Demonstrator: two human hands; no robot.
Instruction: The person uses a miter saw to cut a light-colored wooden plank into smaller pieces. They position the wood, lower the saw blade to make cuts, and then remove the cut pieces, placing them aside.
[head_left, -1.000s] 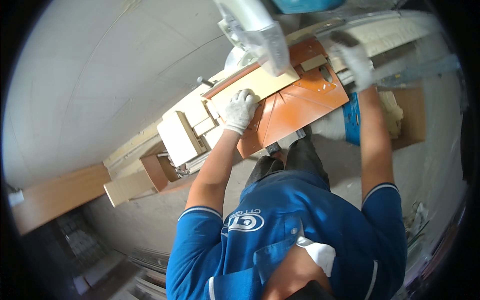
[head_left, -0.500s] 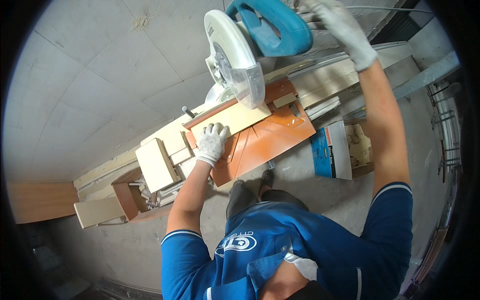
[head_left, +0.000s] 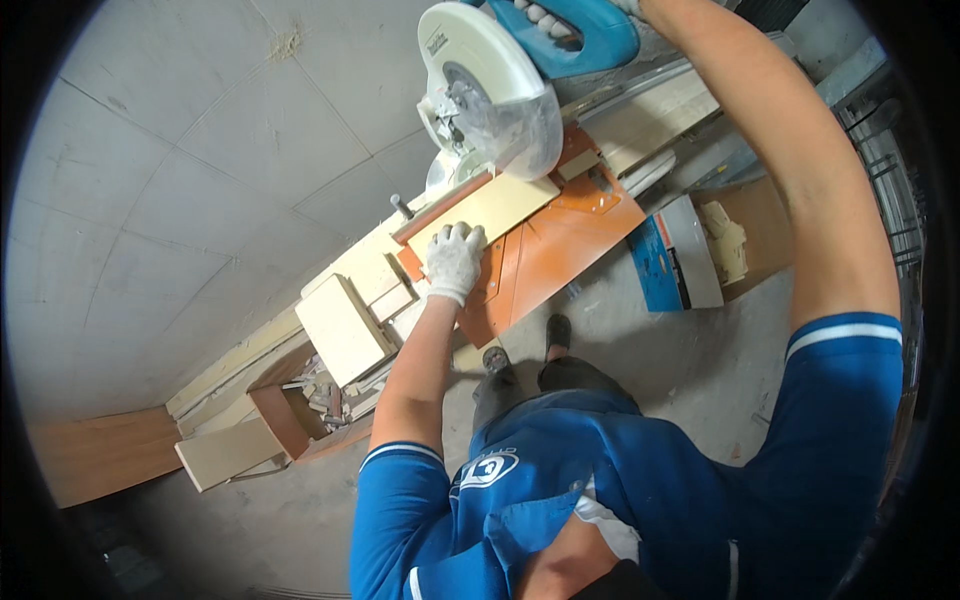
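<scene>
Left hand [head_left: 455,262] presses flat on the board [head_left: 490,208], mid-frame; right hand [head_left: 545,18], top, wraps the saw [head_left: 500,85] handle. I'd keep those fingers well clear of the blade.

Blue box [head_left: 672,258], pale offcuts [head_left: 345,330], brown panel [head_left: 100,455]

right hand [head_left: 545,15] cut off by top edge on blue saw handle [head_left: 590,35], blade hidden behind guard [head_left: 490,90]

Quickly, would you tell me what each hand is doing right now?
Left hand: open, gloved, pressed flat on the pale board.
Right hand: closed around the saw handle, at the picture's top edge.
</scene>
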